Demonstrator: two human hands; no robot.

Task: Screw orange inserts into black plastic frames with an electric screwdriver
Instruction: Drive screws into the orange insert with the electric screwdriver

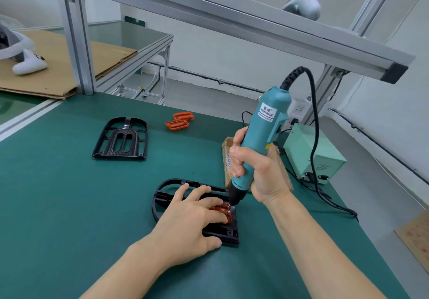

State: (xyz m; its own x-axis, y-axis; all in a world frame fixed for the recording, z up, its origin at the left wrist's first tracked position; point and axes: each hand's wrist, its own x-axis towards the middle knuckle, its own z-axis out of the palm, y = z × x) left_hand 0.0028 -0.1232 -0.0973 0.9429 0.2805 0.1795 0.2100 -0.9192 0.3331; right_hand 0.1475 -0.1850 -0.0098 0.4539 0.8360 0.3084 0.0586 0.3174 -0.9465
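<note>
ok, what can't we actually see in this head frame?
- Screw and bit tip: hidden where the screwdriver meets the orange insert.
- Most of that insert: under the left hand.
- Near frame: partly covered.
- Small box behind the right hand: contents hidden.

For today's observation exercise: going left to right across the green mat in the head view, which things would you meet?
Spare black frame → loose orange inserts → left hand pressing the worked frame → right hand gripping the electric screwdriver → pale green power box.
</note>
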